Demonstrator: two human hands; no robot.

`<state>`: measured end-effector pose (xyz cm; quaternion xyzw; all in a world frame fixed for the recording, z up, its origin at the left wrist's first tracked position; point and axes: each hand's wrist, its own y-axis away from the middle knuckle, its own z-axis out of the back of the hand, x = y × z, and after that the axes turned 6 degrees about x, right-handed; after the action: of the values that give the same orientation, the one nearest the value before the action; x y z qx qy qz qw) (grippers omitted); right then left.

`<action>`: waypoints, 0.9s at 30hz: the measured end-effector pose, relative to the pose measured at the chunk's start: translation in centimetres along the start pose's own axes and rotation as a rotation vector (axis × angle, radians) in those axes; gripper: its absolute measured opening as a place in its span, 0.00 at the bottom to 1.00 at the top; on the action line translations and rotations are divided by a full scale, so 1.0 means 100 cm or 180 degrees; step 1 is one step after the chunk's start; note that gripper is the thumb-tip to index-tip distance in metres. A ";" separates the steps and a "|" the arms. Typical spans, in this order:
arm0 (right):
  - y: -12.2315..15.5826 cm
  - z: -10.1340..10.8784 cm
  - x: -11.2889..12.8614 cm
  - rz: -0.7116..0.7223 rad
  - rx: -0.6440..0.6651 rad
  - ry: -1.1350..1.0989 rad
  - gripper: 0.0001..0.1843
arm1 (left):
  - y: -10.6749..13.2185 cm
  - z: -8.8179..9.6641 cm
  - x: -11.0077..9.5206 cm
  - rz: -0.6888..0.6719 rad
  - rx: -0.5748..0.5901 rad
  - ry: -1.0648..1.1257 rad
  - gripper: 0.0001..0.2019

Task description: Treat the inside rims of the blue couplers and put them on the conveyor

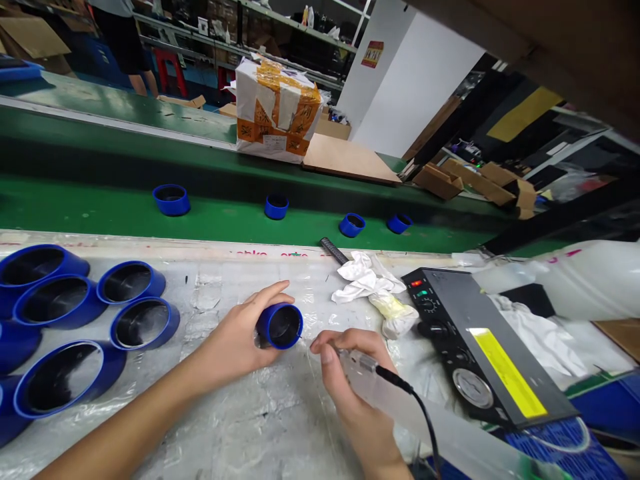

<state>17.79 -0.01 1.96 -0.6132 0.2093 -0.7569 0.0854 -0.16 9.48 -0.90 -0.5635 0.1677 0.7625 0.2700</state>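
Note:
My left hand (250,330) is wrapped round a small blue cup-shaped part (267,327) with a dark inside, its mouth tilted toward me and to the right. In my right hand (360,393) is a clear dispensing syringe (410,403) with a black cable or hose at its side. Its thin tip points at the blue rim, close to it; whether the two touch I cannot tell. Several more blue cup-shaped parts (145,323) of different sizes stand at the left on the plastic-covered table (225,420).
A dispenser control box (480,347) with a gauge and lit displays lies at the right, near crumpled white cloths (367,273) and a white bottle (595,280). Several blue parts (277,207) sit on the green conveyor belt (225,217). Beyond are a taped box (277,110) and a standing person (120,40).

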 end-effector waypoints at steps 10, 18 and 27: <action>0.008 -0.006 0.004 -0.0052 0.0040 0.0029 0.11 | 0.000 0.000 -0.001 -0.0017 -0.0015 0.0012 0.40; 0.009 -0.011 0.006 -0.0031 0.0063 -0.0051 0.12 | 0.000 0.001 0.001 -0.0046 0.0094 0.0055 0.42; 0.008 -0.015 0.003 -0.0125 0.0156 -0.0280 0.12 | 0.002 0.005 -0.001 -0.0048 0.0248 0.0193 0.44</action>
<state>16.14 -0.56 1.60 -0.6476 0.1746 -0.7356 0.0946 -0.63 9.55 -0.69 -0.5767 0.2012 0.7359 0.2923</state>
